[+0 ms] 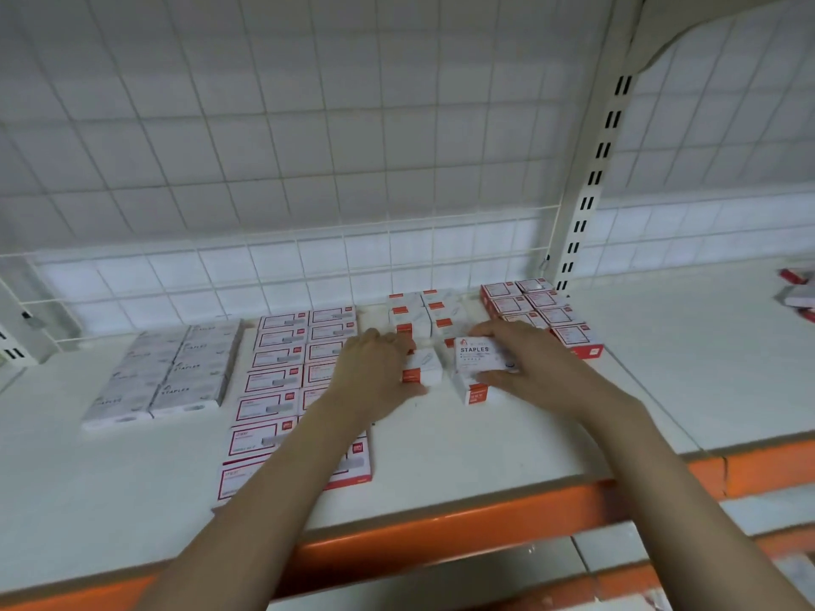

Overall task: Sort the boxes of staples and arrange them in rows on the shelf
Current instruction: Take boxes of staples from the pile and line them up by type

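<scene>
Staple boxes lie in rows on the white shelf (507,438). At left sit grey boxes (176,372), then red-bordered white boxes (282,363), then small white boxes with orange ends (423,310), then red boxes (542,310). My left hand (375,377) grips a small white box with an orange end (425,368) at its left side. My right hand (525,368) holds a white box marked STAPLES (478,361), tilted, with the thumb below and fingers over its far edge. The two held boxes stand side by side in front of the small white rows.
An orange rail (441,535) runs along the shelf's front edge. A wire grid back panel (308,169) and a slotted upright post (591,187) stand behind. A few loose red and white boxes (798,293) lie at the far right on the neighbouring shelf.
</scene>
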### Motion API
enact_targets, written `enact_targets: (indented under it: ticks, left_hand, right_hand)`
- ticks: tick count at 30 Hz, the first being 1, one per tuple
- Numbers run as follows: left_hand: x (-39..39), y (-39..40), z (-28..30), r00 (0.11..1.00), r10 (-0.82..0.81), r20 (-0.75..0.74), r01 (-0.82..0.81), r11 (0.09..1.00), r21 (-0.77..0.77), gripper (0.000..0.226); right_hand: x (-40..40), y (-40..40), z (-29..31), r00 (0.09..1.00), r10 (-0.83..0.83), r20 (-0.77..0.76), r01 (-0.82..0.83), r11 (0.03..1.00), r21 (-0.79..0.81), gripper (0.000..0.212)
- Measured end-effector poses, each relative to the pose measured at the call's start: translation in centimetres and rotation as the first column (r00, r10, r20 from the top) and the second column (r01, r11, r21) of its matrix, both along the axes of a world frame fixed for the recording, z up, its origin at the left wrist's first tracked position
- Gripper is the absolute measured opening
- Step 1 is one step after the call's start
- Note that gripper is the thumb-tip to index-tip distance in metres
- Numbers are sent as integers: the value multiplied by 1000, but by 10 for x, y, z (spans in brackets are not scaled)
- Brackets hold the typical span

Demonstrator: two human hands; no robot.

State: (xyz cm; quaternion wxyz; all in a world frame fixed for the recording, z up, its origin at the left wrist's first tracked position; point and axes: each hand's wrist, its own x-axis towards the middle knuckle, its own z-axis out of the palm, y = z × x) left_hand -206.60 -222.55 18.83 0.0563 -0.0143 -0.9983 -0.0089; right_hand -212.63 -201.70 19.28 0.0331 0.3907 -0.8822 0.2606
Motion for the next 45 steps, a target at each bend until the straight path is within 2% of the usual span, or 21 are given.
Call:
enact_targets:
  ticks: [4,7,11,18,25,32,38,45]
  left_hand:
    - [0,5,-3,999,-52,-2,52,998,21,44]
    - [3,7,-7,995,-93,-41,90,994,-59,28]
    - [-4,10,-11,993,-78,-91,66,989,-130,32]
    - [-26,10,-9,998,-15,-68,2,982,-188,36]
    - [-38,10,-9,999,19,-47,-26,989,-146,36]
    - [-36,13,-10,997,54,-62,-61,993,-103,33]
    - [-20,22,-7,984,160,-81,-160,987,-4,57]
    - [30,21,0,960,210,-187,-193,975,107,38]
  right_hand:
    - [-5,7,-3,999,-17,43,16,1000,3,46]
    - [-9,8,-3,998,-25,49,25,1000,6,46]
    - [-13,9,-7,998,-7,56,7,1000,-1,45]
    - [-20,17,-12,995,9,100,-4,999,-51,45]
    - [-26,18,-18,981,20,191,-9,998,-57,47]
    - [-27,21,-16,978,55,203,-44,997,-60,48]
    - [-25,20,-10,981,65,182,-59,997,-38,48]
    - [-12,13,-3,994,56,89,-52,997,-54,47]
